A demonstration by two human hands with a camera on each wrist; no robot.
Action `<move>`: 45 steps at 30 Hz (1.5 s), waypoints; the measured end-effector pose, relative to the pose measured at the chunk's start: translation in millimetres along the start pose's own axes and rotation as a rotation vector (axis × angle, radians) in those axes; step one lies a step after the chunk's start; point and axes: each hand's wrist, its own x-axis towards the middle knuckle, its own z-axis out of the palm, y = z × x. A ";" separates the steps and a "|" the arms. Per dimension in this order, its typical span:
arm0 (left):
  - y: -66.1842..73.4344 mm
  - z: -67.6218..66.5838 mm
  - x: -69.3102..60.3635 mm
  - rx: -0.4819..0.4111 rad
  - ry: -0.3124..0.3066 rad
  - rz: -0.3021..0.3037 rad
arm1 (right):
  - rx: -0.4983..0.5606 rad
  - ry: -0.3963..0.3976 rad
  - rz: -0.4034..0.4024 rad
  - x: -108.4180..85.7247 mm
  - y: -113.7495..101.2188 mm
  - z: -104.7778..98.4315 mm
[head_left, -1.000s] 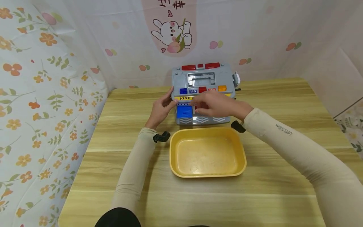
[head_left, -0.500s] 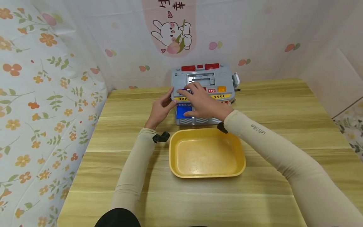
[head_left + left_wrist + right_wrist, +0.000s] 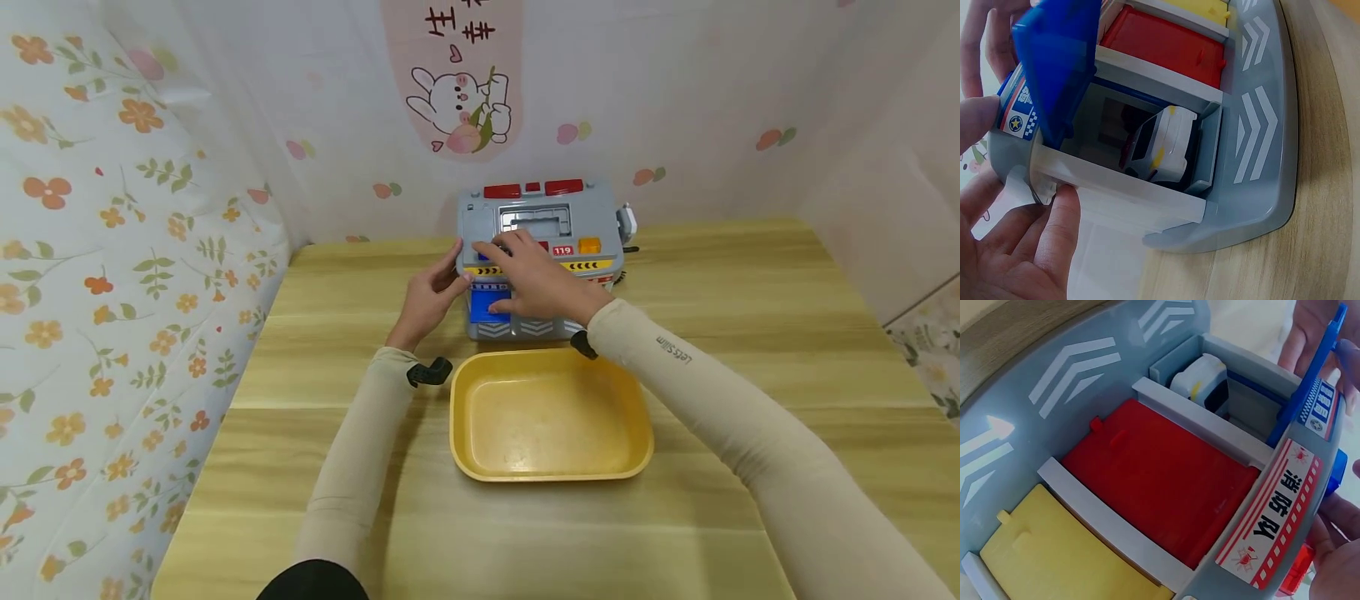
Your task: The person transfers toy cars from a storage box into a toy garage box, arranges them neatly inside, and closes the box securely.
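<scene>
A grey toy garage stands at the back of the table. My left hand grips its left side, thumb at the front. My right hand spreads across the garage top, fingers by the blue button, mostly hidden in the head view. Its thumb hangs in front of the blue door. That door is swung up, showing a white toy car with yellow marks in the bay. The red door and yellow door beside it are down.
A yellow tray lies in front of the garage, under the right forearm. Flower-patterned cloth hangs at the left, and a printed cloth hangs behind the garage on the wooden table.
My right hand has moved left from the middle of the garage front to the blue door and button, then stayed there. The left hand keeps its grip. The head view has tilted slightly.
</scene>
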 end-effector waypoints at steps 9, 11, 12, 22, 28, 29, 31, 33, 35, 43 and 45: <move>-5.6 -1.0 -6.5 -0.002 -0.015 -0.027 | -0.001 0.018 0.001 3.1 -0.9 10.2; -2.8 -1.8 -6.3 -0.012 -0.020 -0.024 | -0.022 0.034 -0.010 5.3 -0.5 11.0; -0.1 -2.2 -6.7 -0.016 -0.022 -0.023 | -0.032 0.041 -0.016 6.4 -0.5 11.2; 34.3 -4.0 -15.2 -0.009 -0.029 -0.014 | -0.247 0.121 -0.050 16.3 2.6 26.0; 9.3 -3.1 -1.7 -0.002 -0.014 -0.003 | -0.400 0.212 -0.125 22.0 6.4 34.6; 4.5 -2.9 0.2 -0.007 -0.010 0.002 | -0.421 0.221 -0.132 22.7 6.9 35.9; 1.8 -2.1 1.1 -0.012 -0.003 0.012 | -0.460 0.238 -0.142 24.1 7.3 38.1; 0.0 -1.3 1.3 -0.015 0.009 0.015 | -0.507 0.251 -0.147 25.7 7.2 40.1; -1.0 -0.6 0.8 -0.021 0.019 0.009 | -0.542 0.263 -0.144 27.6 7.0 42.0; 0.5 0.3 0.4 -0.005 0.026 -0.010 | -0.617 0.310 -0.136 34.1 4.9 44.4; 0.6 0.0 0.7 -0.002 0.023 -0.008 | -0.648 0.314 -0.139 35.0 5.3 44.6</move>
